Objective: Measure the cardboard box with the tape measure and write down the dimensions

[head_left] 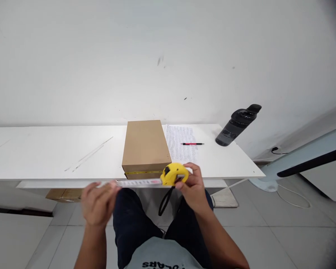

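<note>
My right hand (192, 185) is closed around the yellow case of a tape measure (173, 174), whose black wrist strap (165, 201) dangles below. A length of white tape blade (138, 182) runs out to the left. Its end is pinched by my left hand (99, 200), which is a little blurred. The blade is stretched level just in front of a closed brown cardboard box (146, 144) at the table's front edge. A yellow strip (144, 172) crosses the box's near side. Whether the blade touches the box I cannot tell.
A handwritten sheet of paper (176, 134) lies right of the box on the white table (44, 153), with a red and black pen (192, 144) on it. Near the right end stands a black bottle (235, 125). Another cardboard box (64, 194) sits below the table.
</note>
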Demonstrator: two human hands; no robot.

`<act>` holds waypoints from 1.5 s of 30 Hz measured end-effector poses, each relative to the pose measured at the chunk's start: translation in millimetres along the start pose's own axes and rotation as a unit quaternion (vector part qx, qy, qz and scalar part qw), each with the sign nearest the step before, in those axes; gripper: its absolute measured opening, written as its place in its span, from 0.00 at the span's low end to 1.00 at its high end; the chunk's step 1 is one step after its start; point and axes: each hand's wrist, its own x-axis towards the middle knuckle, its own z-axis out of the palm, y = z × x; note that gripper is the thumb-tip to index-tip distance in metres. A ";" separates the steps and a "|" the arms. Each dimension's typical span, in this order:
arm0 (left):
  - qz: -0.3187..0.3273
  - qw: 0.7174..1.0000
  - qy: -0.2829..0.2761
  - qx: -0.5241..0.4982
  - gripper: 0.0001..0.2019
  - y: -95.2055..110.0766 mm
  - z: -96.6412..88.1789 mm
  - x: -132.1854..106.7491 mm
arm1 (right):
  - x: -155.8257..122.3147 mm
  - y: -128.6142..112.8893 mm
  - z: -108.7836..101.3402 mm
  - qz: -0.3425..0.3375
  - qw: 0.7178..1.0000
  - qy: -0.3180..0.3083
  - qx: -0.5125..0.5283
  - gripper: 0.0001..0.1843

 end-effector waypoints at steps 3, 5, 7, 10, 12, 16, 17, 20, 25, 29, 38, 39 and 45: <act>-0.095 0.989 0.019 0.110 0.16 -55.8 14.1 -18.7 | 37.1 3.1 -32.9 -0.083 0.990 0.106 -0.044 0.32; -0.152 0.978 -0.035 0.137 0.16 -82.5 24.3 -28.5 | 55.7 7.4 -50.6 -0.109 0.982 0.143 -0.057 0.32; -0.182 0.971 -0.084 0.132 0.17 -95.2 32.6 -34.6 | 65.9 12.8 -61.0 -0.115 0.979 0.157 -0.062 0.32; -0.197 0.971 -0.114 0.064 0.16 -94.1 40.3 -37.2 | 68.3 21.4 -62.9 -0.105 0.978 0.165 -0.074 0.34; -0.205 0.971 -0.124 0.013 0.16 -87.6 42.9 -35.3 | 66.2 26.2 -57.6 -0.097 0.977 0.171 -0.084 0.36; -0.202 0.964 -0.162 -0.057 0.22 -70.7 46.0 -26.2 | 63.4 32.1 -44.0 -0.087 0.979 0.156 -0.096 0.38; -0.192 0.964 -0.172 -0.071 0.24 -65.1 47.2 -23.7 | 63.1 32.7 -41.5 -0.084 0.980 0.148 -0.099 0.38; -0.151 0.965 -0.188 -0.102 0.26 -45.2 53.6 -17.3 | 62.6 33.1 -37.9 -0.080 0.982 0.135 -0.104 0.37; -0.168 0.963 -0.180 -0.106 0.20 -23.0 70.4 -15.3 | 62.1 31.3 -37.9 -0.085 0.983 0.129 -0.103 0.35; -0.139 0.980 -0.135 -0.050 0.15 -23.6 71.8 -16.4 | 64.3 26.0 -38.9 -0.059 0.991 0.101 -0.069 0.37; 0.000 0.998 -0.033 -0.049 0.15 37.1 31.8 8.2 | 26.2 3.4 -52.5 0.010 0.996 0.076 0.048 0.25; 0.037 0.996 -0.042 -0.074 0.13 48.7 33.2 12.1 | 16.9 4.6 -52.6 0.031 0.996 0.064 0.062 0.24; 0.100 0.971 -0.058 -0.211 0.07 101.0 70.2 7.5 | -32.9 22.3 -41.9 0.150 0.980 0.006 0.130 0.27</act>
